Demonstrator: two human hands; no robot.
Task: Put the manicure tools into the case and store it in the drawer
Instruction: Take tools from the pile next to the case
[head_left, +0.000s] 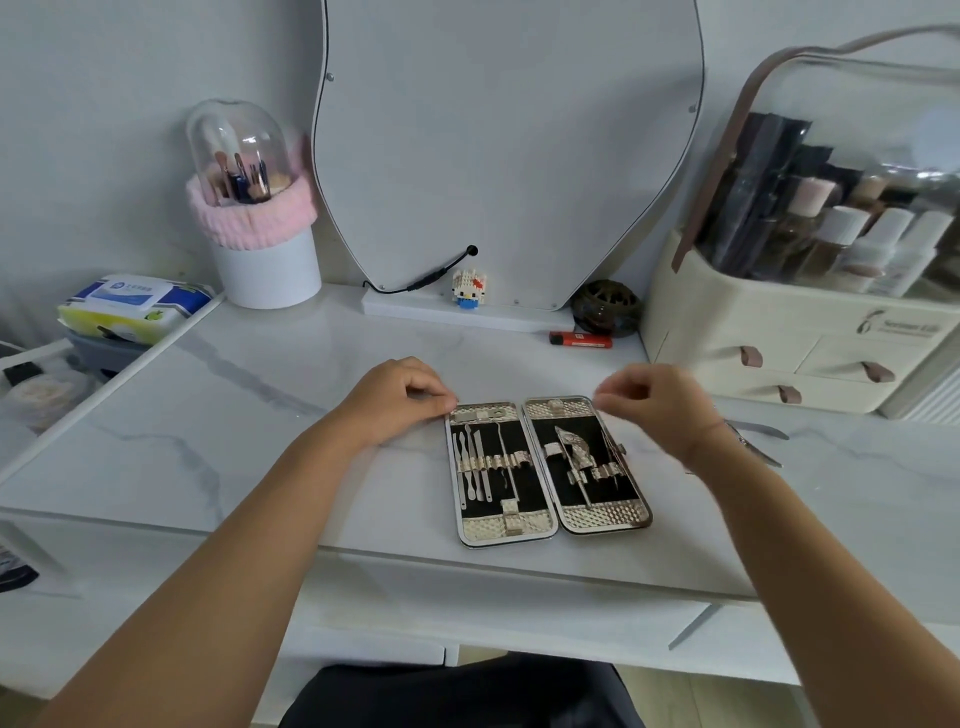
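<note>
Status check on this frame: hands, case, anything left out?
Left hand curled at far-left corner of the case, grip unclear. Right hand blurred above far-right corner. Case open flat, tools strapped in. Loose tools on table behind right wrist.

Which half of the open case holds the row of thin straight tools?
The left half, next to the left hand: slim picks lie side by side in it. The right half holds bulkier nippers instead.
</note>
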